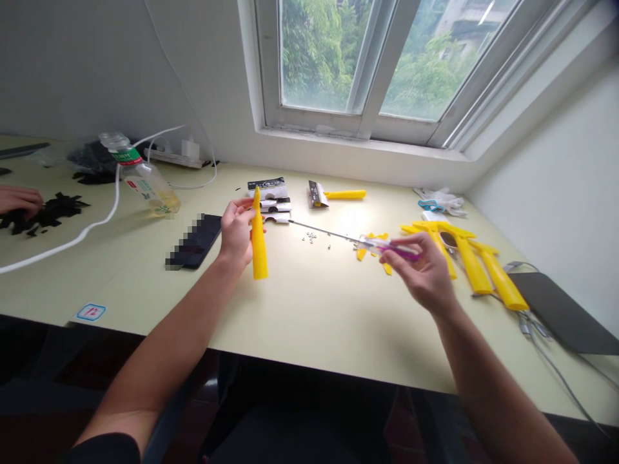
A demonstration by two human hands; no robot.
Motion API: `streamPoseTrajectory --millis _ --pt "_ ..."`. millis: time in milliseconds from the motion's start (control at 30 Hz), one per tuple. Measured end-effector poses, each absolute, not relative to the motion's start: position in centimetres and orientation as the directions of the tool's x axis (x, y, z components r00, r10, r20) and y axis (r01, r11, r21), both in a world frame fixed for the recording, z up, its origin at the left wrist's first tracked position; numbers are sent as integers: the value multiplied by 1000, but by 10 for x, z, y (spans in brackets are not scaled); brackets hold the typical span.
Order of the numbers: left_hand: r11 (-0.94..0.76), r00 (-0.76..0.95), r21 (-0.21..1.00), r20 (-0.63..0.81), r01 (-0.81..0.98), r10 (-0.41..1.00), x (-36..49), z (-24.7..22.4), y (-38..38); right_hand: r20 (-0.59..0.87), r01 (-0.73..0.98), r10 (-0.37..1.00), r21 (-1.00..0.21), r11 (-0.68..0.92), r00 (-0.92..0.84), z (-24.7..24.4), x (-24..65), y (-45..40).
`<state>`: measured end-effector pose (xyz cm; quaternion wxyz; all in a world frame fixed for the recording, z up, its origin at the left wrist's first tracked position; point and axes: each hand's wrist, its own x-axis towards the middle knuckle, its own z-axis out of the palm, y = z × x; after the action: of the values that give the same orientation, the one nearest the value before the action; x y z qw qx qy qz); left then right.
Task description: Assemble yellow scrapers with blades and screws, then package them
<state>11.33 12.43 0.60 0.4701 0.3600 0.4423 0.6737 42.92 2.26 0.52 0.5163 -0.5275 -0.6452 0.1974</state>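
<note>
Head view: our left fingers (245,207) are closed around a yellow handle (260,248), pinching its upper part so that it stands nearly upright, narrow end up and wide end down. Our right fingers (406,242) are closed on the clear and purple grip of a screwdriver (331,232); its long, thin shaft slants left, and the tip is near the yellow handle but apart from it.

Below the shaft, we see small metal parts (311,238) scattered on the pale surface (314,303). Small yellow pieces (388,267) lie just beside our right hand. Behind our left hand are black-and-white cards (268,187), and to their right a yellow-handled tool (345,194) has its head in a card sleeve (318,194).

Farther right, we have a row of yellow T-shaped pieces (471,267), white gloves (449,202) behind them, and grey cables (551,357) beside a dark flat object (561,306). To our left lie a black phone (206,241), partly pixelated, a leaning clear bottle (149,187) with yellowish liquid, and a white cable (97,222). At the far left, another person's hand (22,200) touches black pieces (62,207). A window (370,125) is behind the surface.
</note>
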Motion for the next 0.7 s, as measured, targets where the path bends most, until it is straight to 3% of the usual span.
streamPoseTrajectory --millis 133,233,300,400,533,700 --pt "-211 -294 903 100 -376 951 115 10 119 298 760 929 -545 353 -218 -22 412 9" --pt "-165 -218 921 90 -352 972 128 8 107 236 804 893 -392 448 -383 -24 404 6" --pt "-121 -157 925 67 -360 985 137 5 100 291 796 877 -378 472 -382 -19 399 7" --pt "-63 -75 908 35 -415 997 150 2 92 325 750 911 -529 397 -253 -7 384 12" --pt "9 35 871 10 -492 999 171 1 84 39 462 959 -870 172 -282 2 350 21" --pt "86 96 879 -47 -469 994 196 1 72 -39 198 942 -980 29 -332 -3 321 32"
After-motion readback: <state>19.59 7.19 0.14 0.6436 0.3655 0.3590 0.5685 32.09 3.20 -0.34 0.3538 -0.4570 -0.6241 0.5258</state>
